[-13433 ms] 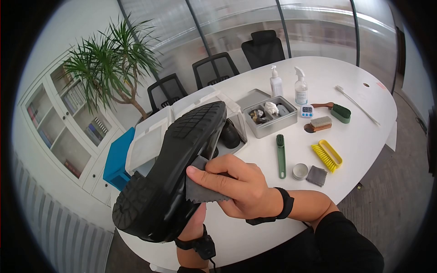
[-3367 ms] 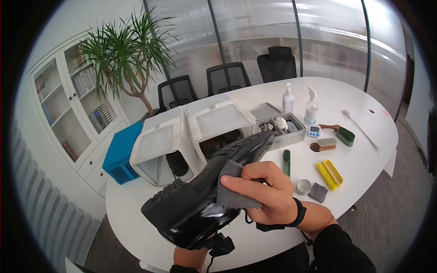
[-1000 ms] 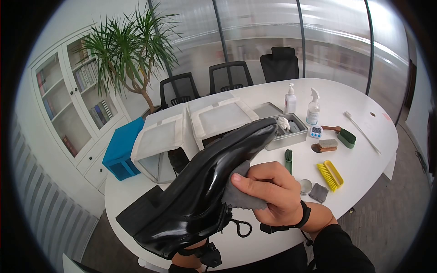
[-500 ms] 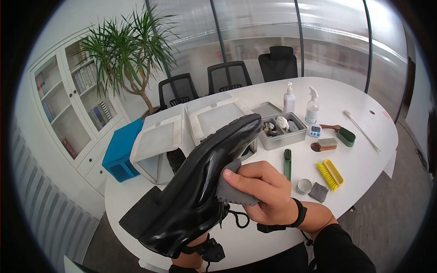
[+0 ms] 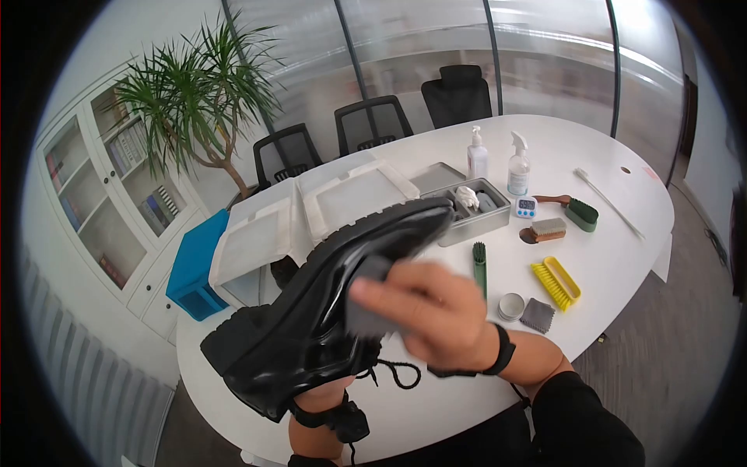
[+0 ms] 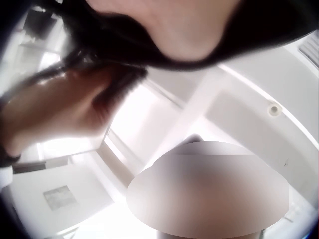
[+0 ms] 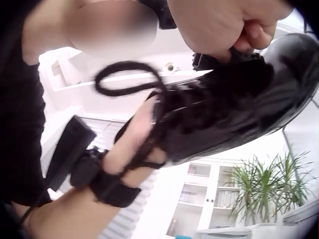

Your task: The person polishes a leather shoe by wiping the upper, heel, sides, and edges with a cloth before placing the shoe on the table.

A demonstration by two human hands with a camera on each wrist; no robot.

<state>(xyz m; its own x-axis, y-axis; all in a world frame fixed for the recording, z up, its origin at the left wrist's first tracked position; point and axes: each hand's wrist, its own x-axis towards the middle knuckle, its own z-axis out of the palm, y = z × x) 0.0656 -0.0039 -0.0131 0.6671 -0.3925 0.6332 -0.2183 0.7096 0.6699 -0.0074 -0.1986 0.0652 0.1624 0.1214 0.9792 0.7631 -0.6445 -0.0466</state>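
A glossy black lace-up shoe (image 5: 307, 335) is held up over the table, its treaded sole tilted to the upper left and its toe to the upper right. My left hand (image 5: 325, 395) reaches into the shoe's opening and carries it; the fingers are hidden inside. With thumb and fingers my right hand (image 5: 440, 307) pinches a grey cloth (image 5: 364, 303), blurred, against the shoe's upper. A black lace (image 5: 403, 377) hangs in a loop below. In the right wrist view the right hand (image 7: 214, 30) is at the top of the shoe (image 7: 224, 109).
A green brush (image 5: 480, 268), yellow brush (image 5: 556, 282), round tin (image 5: 511, 306) and second grey cloth (image 5: 538, 314) lie on the right. Behind them stand a metal box (image 5: 476, 229), timer (image 5: 526, 207) and spray bottle (image 5: 519, 171). White shoe boxes (image 5: 261, 233) stand behind the shoe.
Since half a second ago the right hand and cloth have moved left along the shoe, and more sole tread shows. Much earlier, the sole faced the camera more; then the shoe was turned side up.
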